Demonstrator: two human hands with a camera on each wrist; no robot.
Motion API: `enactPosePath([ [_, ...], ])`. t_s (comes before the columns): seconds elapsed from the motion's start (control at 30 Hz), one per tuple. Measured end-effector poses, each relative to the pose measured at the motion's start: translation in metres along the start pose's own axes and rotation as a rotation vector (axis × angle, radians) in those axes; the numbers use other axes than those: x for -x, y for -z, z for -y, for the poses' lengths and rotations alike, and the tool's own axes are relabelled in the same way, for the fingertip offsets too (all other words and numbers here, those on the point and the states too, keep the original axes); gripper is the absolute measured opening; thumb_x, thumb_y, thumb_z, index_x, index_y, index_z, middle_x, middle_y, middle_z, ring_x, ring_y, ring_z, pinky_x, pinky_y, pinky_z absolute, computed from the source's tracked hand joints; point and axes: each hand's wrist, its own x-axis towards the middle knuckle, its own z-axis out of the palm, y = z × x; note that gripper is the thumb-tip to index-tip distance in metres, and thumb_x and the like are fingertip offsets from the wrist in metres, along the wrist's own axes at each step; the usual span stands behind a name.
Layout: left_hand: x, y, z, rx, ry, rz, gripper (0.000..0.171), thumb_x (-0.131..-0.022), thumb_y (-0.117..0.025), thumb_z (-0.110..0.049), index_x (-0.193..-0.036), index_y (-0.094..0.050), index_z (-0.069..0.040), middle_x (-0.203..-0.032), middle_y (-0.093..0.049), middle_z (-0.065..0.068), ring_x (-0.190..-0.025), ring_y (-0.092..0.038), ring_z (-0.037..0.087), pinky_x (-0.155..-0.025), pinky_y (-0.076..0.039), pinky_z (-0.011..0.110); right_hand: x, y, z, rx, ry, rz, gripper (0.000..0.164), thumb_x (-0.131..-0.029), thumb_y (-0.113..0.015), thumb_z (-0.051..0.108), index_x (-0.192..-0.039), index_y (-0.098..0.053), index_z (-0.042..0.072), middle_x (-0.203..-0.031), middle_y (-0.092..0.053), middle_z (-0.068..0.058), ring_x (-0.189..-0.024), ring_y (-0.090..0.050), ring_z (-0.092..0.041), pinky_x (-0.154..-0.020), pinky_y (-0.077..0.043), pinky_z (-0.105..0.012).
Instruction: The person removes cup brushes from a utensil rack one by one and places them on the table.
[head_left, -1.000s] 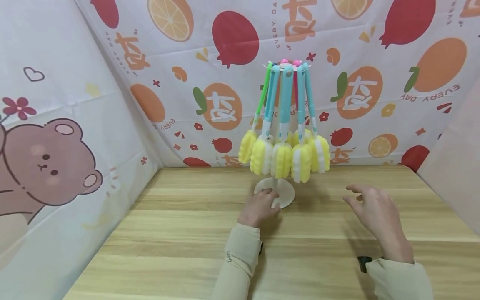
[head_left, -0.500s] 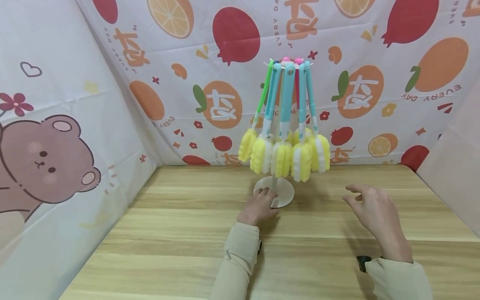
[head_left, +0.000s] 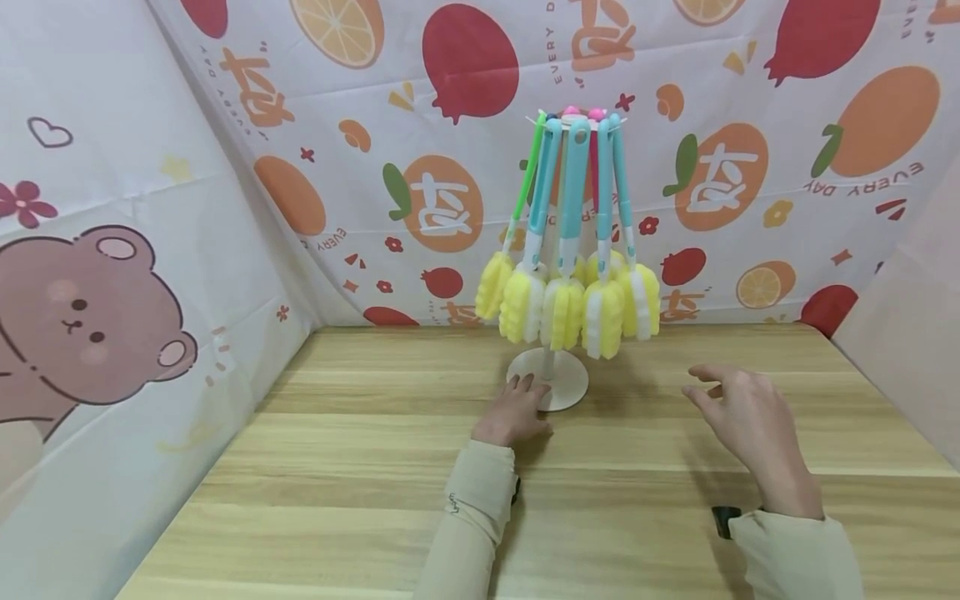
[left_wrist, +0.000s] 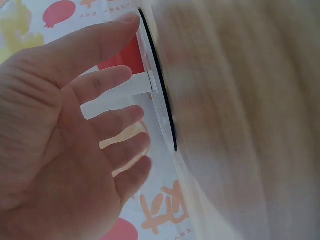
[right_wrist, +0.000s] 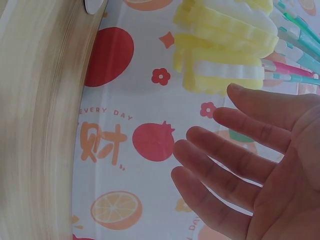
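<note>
A white stand with a round base (head_left: 572,382) stands toward the back of the table. Several sponge brushes with yellow-and-white heads (head_left: 563,312) hang from its top, most with light blue handles (head_left: 575,187) and one with a green handle (head_left: 528,179). My left hand (head_left: 512,414) is at the base's near left edge, fingers extended over it; in the left wrist view its thumb tip meets the rim of the base (left_wrist: 159,85). To the right of the brushes, my right hand (head_left: 752,425) hovers with loosely bent fingers and holds nothing.
The wood-grain table (head_left: 360,467) reaches to a fruit-printed cloth (head_left: 345,200) at the back. A cloth with a bear print (head_left: 90,325) hangs on the left, and a pale panel (head_left: 915,275) borders the right.
The head view has tipped down slightly, so the scene sits a little higher in it. My left fingers have drawn back slightly from the pole; the right hand is nearly still.
</note>
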Motion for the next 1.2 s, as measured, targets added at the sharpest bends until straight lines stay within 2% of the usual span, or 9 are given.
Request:
enactPosePath([
  [0.27,-0.0014,0.0000,-0.0002,0.011,0.024,0.062,0.062,-0.077,-0.066,-0.035,-0.132,-0.045,-0.016,-0.141,-0.034,0.012,-0.126,-0.026,0.031,-0.102,-0.027,0.048,-0.0015,0.0013,0.0002,0.009,-0.005,0.000,0.027,-0.079,-0.067,0.019,-0.101,-0.065,0.003,-0.089,-0.066,-0.020,-0.071,-0.061,-0.031,-0.050,-0.048,-0.045],
  [0.5,0.0005,0.0002,-0.0026,0.044,0.048,0.096,0.063,-0.078,-0.067,-0.034,-0.134,-0.043,-0.018,-0.143,-0.031,0.011,-0.128,-0.023,0.031,-0.103,-0.025,0.050,-0.0011,0.0003,-0.0010,0.001,-0.003,0.005,0.027,-0.080,-0.067,0.019,-0.102,-0.065,0.003,-0.092,-0.066,-0.020,-0.073,-0.062,-0.030,-0.052,-0.048,-0.047],
  [0.83,0.0021,-0.0004,-0.0029,0.026,0.026,0.111,0.057,-0.079,-0.066,-0.034,-0.130,-0.046,-0.020,-0.141,-0.033,0.012,-0.126,-0.025,0.034,-0.099,-0.030,0.052,-0.0010,0.0016,-0.0025,-0.002,-0.016,0.015,0.028,-0.081,-0.066,0.020,-0.103,-0.064,0.002,-0.091,-0.066,-0.020,-0.073,-0.061,-0.030,-0.054,-0.048,-0.048],
  [1.07,0.0024,0.0017,0.0001,0.076,0.066,0.235,0.063,-0.081,-0.064,-0.031,-0.137,-0.038,-0.019,-0.148,-0.020,0.011,-0.131,-0.012,0.034,-0.099,-0.030,0.052,-0.0005,0.0008,-0.0030,-0.011,-0.010,0.013,0.027,-0.081,-0.066,0.019,-0.102,-0.064,0.001,-0.088,-0.066,-0.021,-0.070,-0.062,-0.029,-0.057,-0.048,-0.050],
  [1.2,-0.0011,0.0050,-0.0017,0.094,0.081,0.264,0.065,-0.078,-0.067,-0.026,-0.136,-0.040,-0.020,-0.147,-0.020,0.011,-0.131,-0.012,0.034,-0.099,-0.029,0.054,0.0010,0.0007,-0.0045,-0.024,-0.017,0.008,0.027,-0.081,-0.066,0.017,-0.102,-0.064,0.001,-0.090,-0.066,-0.021,-0.070,-0.062,-0.028,-0.059,-0.049,-0.051],
])
